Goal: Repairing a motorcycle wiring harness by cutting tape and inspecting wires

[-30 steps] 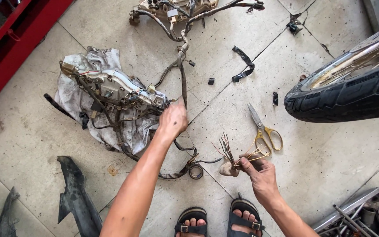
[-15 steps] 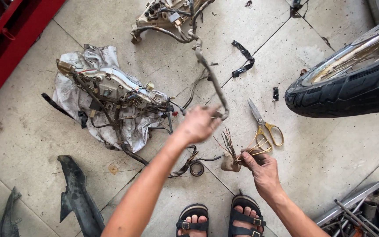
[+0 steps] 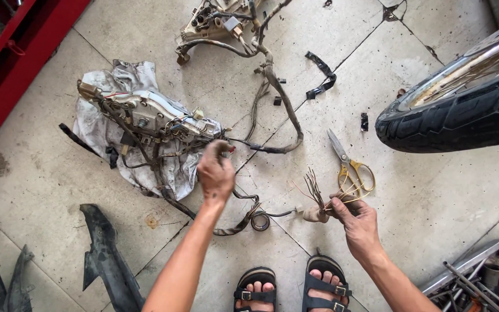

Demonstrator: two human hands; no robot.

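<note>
While right hand point(image 3: 358, 222) pinches, wire bundle point(image 3: 314, 199) fans above grip

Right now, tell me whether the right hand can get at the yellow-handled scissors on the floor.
Probably yes. The scissors lie on bare floor just beyond the right hand, with nothing between them. But that hand is already pinching a bundle of bare wires, so it would likely have to drop or shift them first.

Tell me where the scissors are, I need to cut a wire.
The scissors lie on the floor just beyond the right hand, near the tyre.
</note>
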